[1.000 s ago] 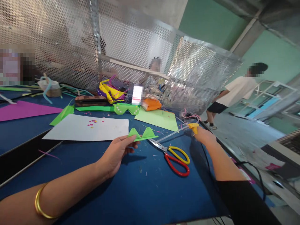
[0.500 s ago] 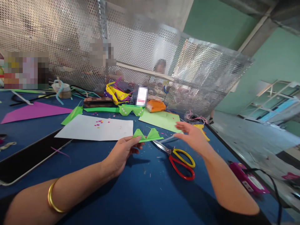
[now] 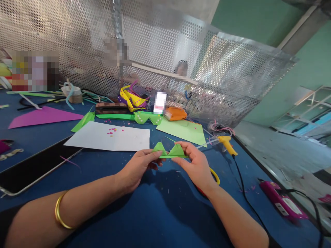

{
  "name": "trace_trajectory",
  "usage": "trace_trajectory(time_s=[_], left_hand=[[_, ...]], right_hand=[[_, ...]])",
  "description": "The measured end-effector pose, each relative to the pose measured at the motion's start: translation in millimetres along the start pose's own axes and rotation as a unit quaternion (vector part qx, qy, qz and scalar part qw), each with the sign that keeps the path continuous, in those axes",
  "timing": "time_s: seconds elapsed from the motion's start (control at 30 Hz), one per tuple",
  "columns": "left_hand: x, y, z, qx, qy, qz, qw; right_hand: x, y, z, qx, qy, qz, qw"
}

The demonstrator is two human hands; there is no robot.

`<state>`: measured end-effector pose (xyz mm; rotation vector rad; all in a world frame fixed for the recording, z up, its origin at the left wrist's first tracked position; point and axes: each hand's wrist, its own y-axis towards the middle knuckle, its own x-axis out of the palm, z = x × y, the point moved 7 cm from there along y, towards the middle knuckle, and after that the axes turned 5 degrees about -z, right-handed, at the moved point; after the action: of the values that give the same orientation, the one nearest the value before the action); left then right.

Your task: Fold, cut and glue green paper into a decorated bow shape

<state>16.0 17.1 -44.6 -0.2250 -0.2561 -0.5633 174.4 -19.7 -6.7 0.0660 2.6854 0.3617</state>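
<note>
A small folded green paper piece (image 3: 169, 151) with two peaks is held just above the blue table (image 3: 144, 213). My left hand (image 3: 139, 167) pinches its left end. My right hand (image 3: 196, 162) grips its right end from the other side. The scissors (image 3: 215, 175), with yellow and red handles, lie under my right hand and are mostly hidden. A yellow glue gun (image 3: 227, 143) with a black cord rests on the table to the right of my right hand.
A white sheet (image 3: 111, 137) and a light green sheet (image 3: 183, 129) lie behind the hands, a purple sheet (image 3: 43, 116) far left. A dark tablet (image 3: 33, 168) sits at the left. A pink device (image 3: 281, 203) lies near the right edge. A perforated metal screen (image 3: 155, 51) backs the table, with people behind it.
My right hand left the glue gun on the table, came back to the left over the scissors and took hold of the green piece's right end. The view shifted slightly right.
</note>
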Motion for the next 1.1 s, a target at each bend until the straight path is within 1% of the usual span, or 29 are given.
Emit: trace_trajectory(time_s=[0.2, 0.37, 0.5, 0.63, 0.73, 0.8, 0.87, 1.0, 1.1], left_hand=[[0.3, 0, 3, 0.018, 0.061, -0.011, 0.998], [-2.0, -2, 9, 0.041, 0.13, 0.01, 0.991], [-0.8, -2, 15, 0.05, 0.183, 0.029, 0.981], [0.3, -3, 20, 0.07, 0.204, 0.043, 0.975], [0.3, -3, 19, 0.061, 0.192, 0.042, 0.979], [-0.5, -3, 15, 0.034, 0.161, 0.037, 0.986], [-1.8, -2, 9, 0.003, 0.116, 0.035, 0.993], [-4.8, -1, 1, -0.027, 0.041, 0.037, 0.998], [-6.0, 0, -2, -0.038, 0.014, 0.039, 0.998]], right_hand=[[-1, -3, -4, 0.009, -0.004, 0.026, 1.0], [-2, -4, -2, 0.025, -0.013, 0.035, 0.999], [-3, -4, 0, 0.023, -0.017, 0.043, 0.999], [-3, -4, -1, 0.018, -0.023, 0.046, 0.999], [-2, -5, -1, 0.016, -0.028, 0.047, 0.998], [0, -6, 0, 0.012, -0.031, 0.047, 0.998], [-1, -7, 1, -0.002, -0.034, 0.059, 0.998], [-7, -9, -2, -0.068, -0.041, 0.105, 0.991], [-7, -10, -14, -0.139, -0.112, 0.094, 0.98]])
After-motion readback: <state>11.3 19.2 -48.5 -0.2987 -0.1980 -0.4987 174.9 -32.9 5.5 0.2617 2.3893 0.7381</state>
